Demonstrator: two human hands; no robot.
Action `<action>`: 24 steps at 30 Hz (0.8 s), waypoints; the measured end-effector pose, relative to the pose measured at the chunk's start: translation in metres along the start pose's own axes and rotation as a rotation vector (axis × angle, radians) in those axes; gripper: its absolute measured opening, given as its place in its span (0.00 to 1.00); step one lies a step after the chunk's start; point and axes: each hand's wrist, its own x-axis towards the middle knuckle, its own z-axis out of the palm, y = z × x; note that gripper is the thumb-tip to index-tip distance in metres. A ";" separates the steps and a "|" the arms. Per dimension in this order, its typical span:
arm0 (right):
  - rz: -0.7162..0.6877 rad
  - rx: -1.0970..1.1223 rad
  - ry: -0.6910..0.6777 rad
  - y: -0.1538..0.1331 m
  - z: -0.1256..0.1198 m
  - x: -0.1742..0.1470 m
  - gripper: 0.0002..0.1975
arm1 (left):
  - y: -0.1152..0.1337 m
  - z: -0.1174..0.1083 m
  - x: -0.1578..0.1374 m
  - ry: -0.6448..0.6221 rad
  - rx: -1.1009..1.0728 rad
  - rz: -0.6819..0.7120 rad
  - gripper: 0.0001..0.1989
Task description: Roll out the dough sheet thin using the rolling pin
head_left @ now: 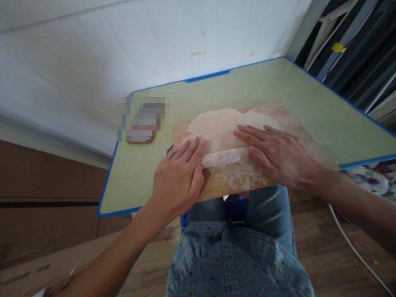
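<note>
A thin, wide sheet of pale dough (221,126) lies on a wooden board (278,113). Along its near edge runs a flour-whitened roll (224,157), which looks like a rolling pin with dough around it; I cannot see its core. My left hand (179,175) rests palm down over the roll's left end, fingers stretched out on the dough. Over the right end lies my right hand (276,154), flat, with its fingers extended across the sheet. Both palms hide the roll's ends. Loose flour (244,175) dusts the board in front of the roll.
The board sits on a green table (123,181) with a blue rim, overhanging its front edge. A pixelated phone-like object (144,123) lies at the left. A white wall (173,41) stands behind; dark items (365,49) lean at the right. A white cable (352,241) crosses the floor.
</note>
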 end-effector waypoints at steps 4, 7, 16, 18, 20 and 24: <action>-0.026 -0.036 0.053 -0.004 0.001 -0.008 0.23 | 0.002 0.000 -0.007 0.010 -0.001 0.027 0.26; -0.044 -0.059 0.071 -0.006 0.002 -0.013 0.23 | 0.002 -0.001 -0.012 -0.003 0.004 0.046 0.25; -0.142 -0.122 0.137 -0.013 0.003 -0.025 0.14 | -0.010 0.000 0.005 -0.033 0.072 0.120 0.24; -0.159 -0.139 0.158 -0.013 0.001 -0.027 0.12 | -0.012 0.001 0.016 -0.026 0.083 0.136 0.24; -0.144 -0.172 0.177 -0.011 -0.001 -0.028 0.12 | -0.012 0.002 0.029 -0.035 0.086 0.160 0.24; -0.058 -0.223 0.189 0.003 -0.005 -0.034 0.17 | -0.008 0.004 0.061 -0.064 0.072 0.167 0.26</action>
